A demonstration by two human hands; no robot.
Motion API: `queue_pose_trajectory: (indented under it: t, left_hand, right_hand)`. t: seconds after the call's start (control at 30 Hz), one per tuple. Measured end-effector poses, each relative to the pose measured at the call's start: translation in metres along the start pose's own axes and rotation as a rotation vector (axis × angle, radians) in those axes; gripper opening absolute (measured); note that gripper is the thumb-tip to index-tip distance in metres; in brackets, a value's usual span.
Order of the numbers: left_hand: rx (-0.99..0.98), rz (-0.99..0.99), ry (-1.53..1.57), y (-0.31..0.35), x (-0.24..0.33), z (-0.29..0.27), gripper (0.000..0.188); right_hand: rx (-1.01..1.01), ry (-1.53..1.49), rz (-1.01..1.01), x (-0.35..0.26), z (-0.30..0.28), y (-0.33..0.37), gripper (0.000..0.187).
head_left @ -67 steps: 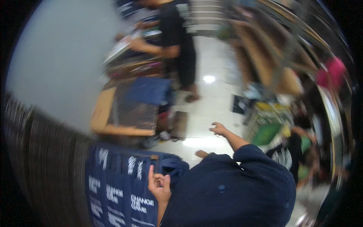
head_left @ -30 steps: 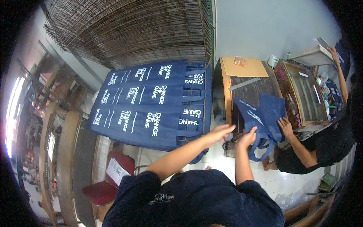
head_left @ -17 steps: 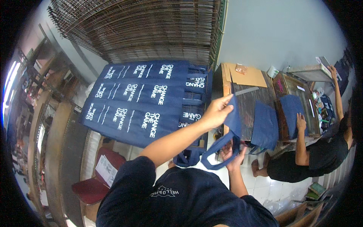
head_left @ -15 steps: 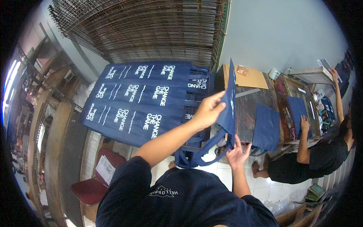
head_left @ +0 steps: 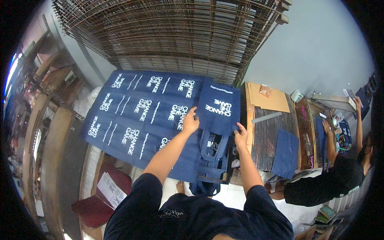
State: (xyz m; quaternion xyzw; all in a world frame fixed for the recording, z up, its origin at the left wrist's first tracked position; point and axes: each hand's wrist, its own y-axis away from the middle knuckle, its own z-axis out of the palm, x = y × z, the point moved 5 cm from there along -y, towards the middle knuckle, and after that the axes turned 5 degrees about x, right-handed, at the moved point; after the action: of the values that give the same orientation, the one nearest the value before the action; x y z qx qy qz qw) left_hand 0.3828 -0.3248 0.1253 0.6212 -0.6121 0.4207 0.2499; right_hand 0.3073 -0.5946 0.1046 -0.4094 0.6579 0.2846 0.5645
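Note:
A navy tote bag (head_left: 219, 94) with white print lies flat at the far right end of the table, its handles toward me. My left hand (head_left: 190, 121) pinches its near left edge. At its near right corner, my right hand (head_left: 241, 137) grips the cloth between thumb and fingers. Rows of similar printed navy bags (head_left: 138, 90) cover the table to the left, lying flat and close together. Loose handles and more navy cloth (head_left: 210, 172) lie just below the held bag, partly hanging over the table's edge.
Behind the table stands a rusty wire rack (head_left: 168, 36). To the right, a dark wooden bench (head_left: 264, 136) bears a brown board (head_left: 268, 98), a metal strip (head_left: 267, 117) and a navy bag (head_left: 286, 154). A co-worker (head_left: 332, 180) handles a hinged frame there. A red chair (head_left: 90, 212) holds papers.
The tote bag, held upright and edge-on before, now lies flat at the table's far right. Both my hands have come to its near side. The co-worker's frame has tilted slightly lower.

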Motion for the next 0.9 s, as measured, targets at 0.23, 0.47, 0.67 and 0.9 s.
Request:
queue_pose_trajectory:
  t: [0.23, 0.47, 0.67, 0.9]
  left_hand:
    - [-0.012, 0.006, -0.209, -0.034, -0.039, 0.026, 0.03]
    - [-0.11, -0.01, -0.188, -0.043, -0.039, 0.035, 0.037]
    - [-0.135, -0.006, -0.195, -0.042, -0.04, 0.036, 0.038]
    - [-0.084, 0.023, -0.228, -0.04, -0.046, 0.037, 0.038]
  right_hand:
    - [0.084, 0.255, 0.053, 0.022, 0.025, -0.037, 0.038]
    - [0.126, 0.279, 0.055, 0.054, 0.025, -0.06, 0.035]
    - [0.095, 0.234, 0.116, 0.06, 0.024, -0.06, 0.036]
    - [0.091, 0.209, 0.061, 0.049, 0.024, -0.056, 0.035]
